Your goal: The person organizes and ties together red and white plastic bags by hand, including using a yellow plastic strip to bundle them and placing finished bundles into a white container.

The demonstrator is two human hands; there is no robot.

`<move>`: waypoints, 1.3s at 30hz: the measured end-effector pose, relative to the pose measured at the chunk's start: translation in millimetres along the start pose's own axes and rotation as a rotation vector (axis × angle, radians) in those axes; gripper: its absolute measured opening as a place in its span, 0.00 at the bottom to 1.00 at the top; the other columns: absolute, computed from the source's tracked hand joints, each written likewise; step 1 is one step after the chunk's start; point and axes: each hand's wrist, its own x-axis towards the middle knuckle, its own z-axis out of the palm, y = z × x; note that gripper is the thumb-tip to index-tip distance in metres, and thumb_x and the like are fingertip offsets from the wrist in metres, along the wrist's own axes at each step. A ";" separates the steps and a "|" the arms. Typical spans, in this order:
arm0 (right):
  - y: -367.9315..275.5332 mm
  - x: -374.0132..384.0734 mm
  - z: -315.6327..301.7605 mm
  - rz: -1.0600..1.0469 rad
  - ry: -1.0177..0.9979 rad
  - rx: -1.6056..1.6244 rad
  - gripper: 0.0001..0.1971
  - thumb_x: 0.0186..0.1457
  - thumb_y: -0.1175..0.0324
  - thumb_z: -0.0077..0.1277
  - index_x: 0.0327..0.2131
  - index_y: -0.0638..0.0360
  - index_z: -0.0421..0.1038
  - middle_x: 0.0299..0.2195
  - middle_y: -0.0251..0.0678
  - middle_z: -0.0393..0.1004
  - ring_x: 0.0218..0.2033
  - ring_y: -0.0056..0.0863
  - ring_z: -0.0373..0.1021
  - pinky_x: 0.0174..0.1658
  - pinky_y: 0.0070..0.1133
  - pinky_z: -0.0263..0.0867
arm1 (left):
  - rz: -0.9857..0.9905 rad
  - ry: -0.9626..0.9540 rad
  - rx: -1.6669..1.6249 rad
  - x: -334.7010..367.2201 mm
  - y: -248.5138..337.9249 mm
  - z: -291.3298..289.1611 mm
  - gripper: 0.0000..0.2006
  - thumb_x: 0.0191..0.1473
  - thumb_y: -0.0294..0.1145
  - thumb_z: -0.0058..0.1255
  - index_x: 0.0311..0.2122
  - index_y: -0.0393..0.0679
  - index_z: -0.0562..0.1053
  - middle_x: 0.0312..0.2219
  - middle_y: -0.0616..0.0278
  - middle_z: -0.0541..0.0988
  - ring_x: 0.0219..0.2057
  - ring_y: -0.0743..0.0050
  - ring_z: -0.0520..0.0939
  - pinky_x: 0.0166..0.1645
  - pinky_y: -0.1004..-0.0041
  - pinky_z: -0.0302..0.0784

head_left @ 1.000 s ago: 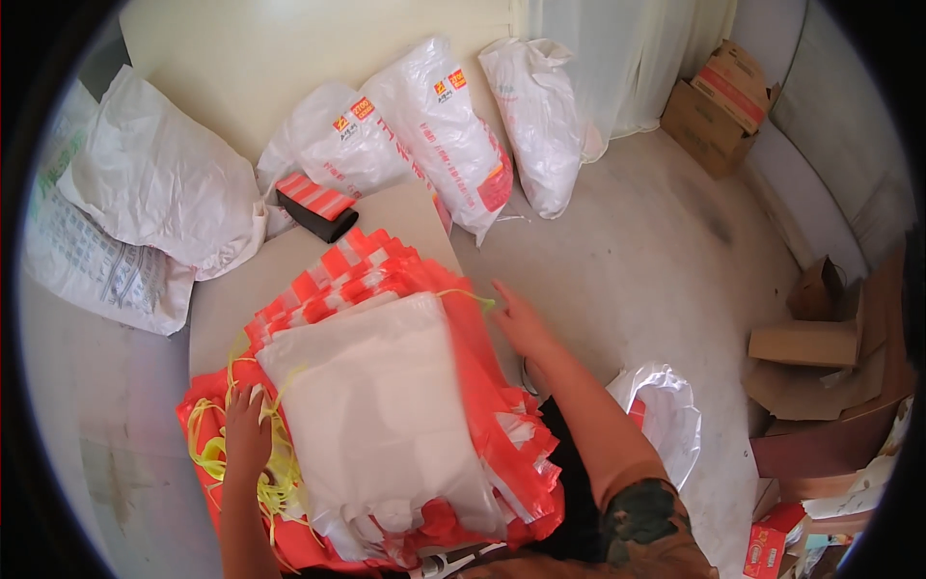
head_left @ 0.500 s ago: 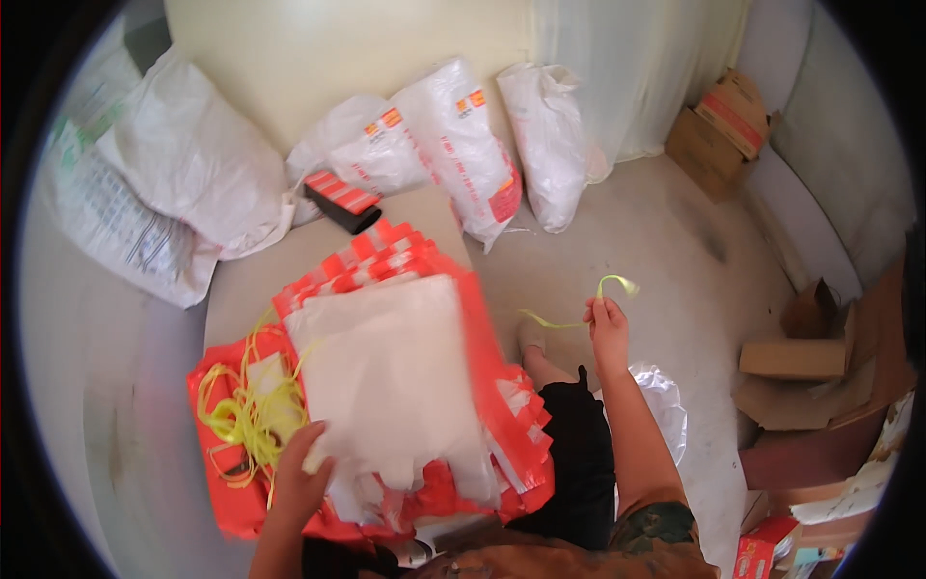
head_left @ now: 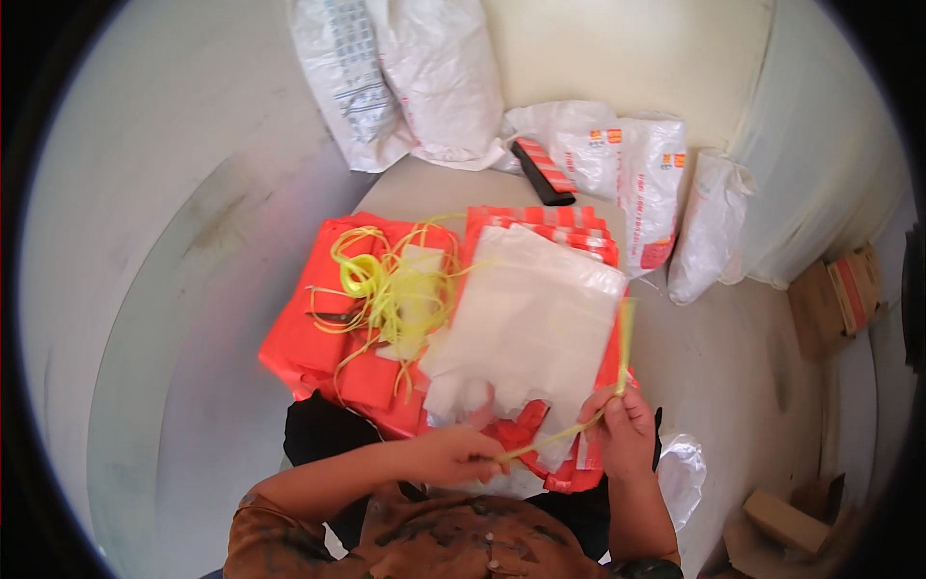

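A thin yellow plastic string point(head_left: 545, 446) runs between my hands in front of my lap. My right hand point(head_left: 625, 434) pinches it, and a loose tail points up past the fingers. At the string's other end, my left hand point(head_left: 465, 452) is closed on it, slightly blurred. Just beyond my hands lies a stack of whitish plastic bags point(head_left: 540, 309) on top of red plastic bags point(head_left: 622, 253). To its left, a tangled heap of yellow string point(head_left: 415, 309) rests on folded red bags point(head_left: 301, 323), with dark-handled scissors point(head_left: 333, 317) partly under the strands.
Large white sacks point(head_left: 444, 82) lean by the far wall, with smaller white printed sacks point(head_left: 651, 207) to their right. A black and red striped object point(head_left: 545, 176) lies behind the stack. Cardboard boxes point(head_left: 820, 314) stand at the right; an open carton point(head_left: 786, 521) is lower right.
My right hand has come down and back toward my lap with the string. My left hand has left the bags' edge and taken the string's other end. The view has swung left.
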 end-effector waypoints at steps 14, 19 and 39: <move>35.0 18.7 24.9 -0.092 -0.432 -1.012 0.16 0.56 0.74 0.52 0.49 0.61 0.72 0.43 0.39 0.77 0.40 0.28 0.75 0.43 0.23 0.70 | -0.441 1.047 0.575 -38.6 -123.3 -161.5 0.17 0.57 0.40 0.50 0.45 0.38 0.75 0.26 0.53 0.78 0.32 0.56 0.80 0.43 0.63 0.76; 58.7 -35.5 -41.4 0.117 -0.127 -1.068 0.13 0.56 0.73 0.52 0.45 0.61 0.74 0.39 0.42 0.77 0.39 0.34 0.75 0.42 0.25 0.70 | -0.350 1.375 0.601 -45.7 -134.0 -137.7 0.32 0.50 0.30 0.57 0.61 0.38 0.62 0.50 0.43 0.71 0.48 0.45 0.76 0.52 0.58 0.73; 130.3 -101.8 -139.5 -0.165 0.480 -1.481 0.07 0.52 0.72 0.54 0.34 0.62 0.76 0.37 0.42 0.77 0.41 0.44 0.71 0.46 0.34 0.67 | -0.301 0.495 1.301 35.4 -141.2 -158.2 0.21 0.54 0.35 0.51 0.53 0.47 0.73 0.66 0.54 0.60 0.69 0.51 0.53 0.69 0.45 0.48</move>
